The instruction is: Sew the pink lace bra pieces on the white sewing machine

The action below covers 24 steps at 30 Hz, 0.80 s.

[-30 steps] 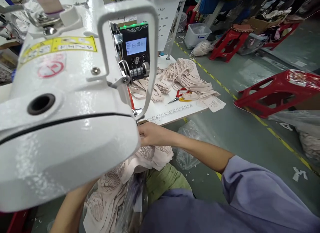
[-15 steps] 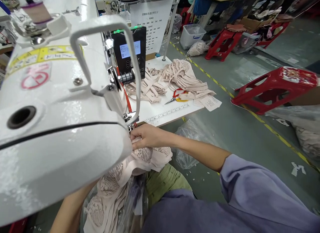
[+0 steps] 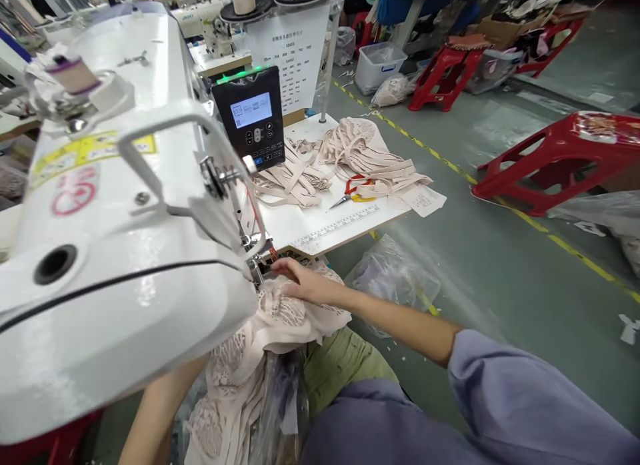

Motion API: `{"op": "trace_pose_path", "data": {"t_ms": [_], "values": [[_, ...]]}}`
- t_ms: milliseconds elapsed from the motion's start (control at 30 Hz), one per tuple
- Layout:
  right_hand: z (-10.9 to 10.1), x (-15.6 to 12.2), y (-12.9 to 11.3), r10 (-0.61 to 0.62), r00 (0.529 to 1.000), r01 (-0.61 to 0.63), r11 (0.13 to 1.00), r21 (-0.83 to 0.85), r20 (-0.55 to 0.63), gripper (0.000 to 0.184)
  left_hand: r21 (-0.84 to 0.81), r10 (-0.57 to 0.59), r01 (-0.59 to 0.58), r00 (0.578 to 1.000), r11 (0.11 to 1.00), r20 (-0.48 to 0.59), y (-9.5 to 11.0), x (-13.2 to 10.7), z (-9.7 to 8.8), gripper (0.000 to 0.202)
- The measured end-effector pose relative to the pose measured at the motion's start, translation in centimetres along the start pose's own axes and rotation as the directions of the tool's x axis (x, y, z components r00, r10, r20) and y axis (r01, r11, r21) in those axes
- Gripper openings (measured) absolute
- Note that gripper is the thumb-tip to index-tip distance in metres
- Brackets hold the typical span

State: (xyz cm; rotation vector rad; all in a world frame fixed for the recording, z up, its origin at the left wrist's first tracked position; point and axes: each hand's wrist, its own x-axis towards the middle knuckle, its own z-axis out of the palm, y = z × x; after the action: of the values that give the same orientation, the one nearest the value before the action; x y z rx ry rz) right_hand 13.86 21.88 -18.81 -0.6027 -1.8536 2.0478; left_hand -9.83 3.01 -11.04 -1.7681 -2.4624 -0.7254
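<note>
A pale beige lace bra [image 3: 283, 308] lies under the needle end of a white sewing machine [image 3: 150, 252] and drapes down over the lap. My right hand [image 3: 307, 284] rests on its lace just right of the presser foot [image 3: 256, 268], with thumb and fingers apart. My left forearm [image 3: 163, 408] reaches up beneath the machine head, which hides that hand and its fingers. More lace pieces and straps [image 3: 220, 412] hang below, beside clear plastic [image 3: 283, 398].
On the white table [image 3: 285, 228] lie beige straps [image 3: 300, 178], a lace bundle [image 3: 360, 142], red-and-yellow-handled scissors [image 3: 350, 197] and a printed ruler [image 3: 335, 228]. A control panel [image 3: 253, 118] stands behind the needle. Red stools [image 3: 565, 162] and a plastic bag [image 3: 395, 272] are on the floor.
My right hand has eased back from the needle, and its fingers have loosened from the lace. The lace stays by the presser foot. The camera view has shifted.
</note>
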Motion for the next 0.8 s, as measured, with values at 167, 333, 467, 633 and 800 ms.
{"op": "trace_pose_path", "data": {"t_ms": [167,333,467,633,800], "values": [[-0.1,-2.1,5.9,0.179,0.922,-0.357,0.738,0.572,0.343,0.077,0.059,-0.01,0.007,0.999,0.998,0.046,0.5,-0.4,0.6,0.026],[-1.4,-3.3,6.1,0.209,0.923,-0.382,0.593,0.709,0.323,0.056,0.011,0.012,-0.012,0.999,1.0,0.05,2.3,0.5,0.5,0.026],[-2.1,-3.5,5.0,0.264,0.947,-0.308,0.572,0.76,0.185,0.037,-0.015,0.022,-0.021,0.998,1.0,0.056,3.6,1.2,0.3,0.028],[-3.5,-4.0,2.7,0.273,0.958,-0.236,0.593,0.77,0.084,0.031,0.036,0.01,-0.011,0.999,0.999,0.052,4.0,0.0,-1.1,0.022],[-4.6,-5.5,-1.6,0.193,0.974,-0.068,0.749,0.66,-0.119,0.028,0.05,0.009,0.004,0.971,0.999,-0.241,8.1,-4.0,-2.8,0.018]]}}
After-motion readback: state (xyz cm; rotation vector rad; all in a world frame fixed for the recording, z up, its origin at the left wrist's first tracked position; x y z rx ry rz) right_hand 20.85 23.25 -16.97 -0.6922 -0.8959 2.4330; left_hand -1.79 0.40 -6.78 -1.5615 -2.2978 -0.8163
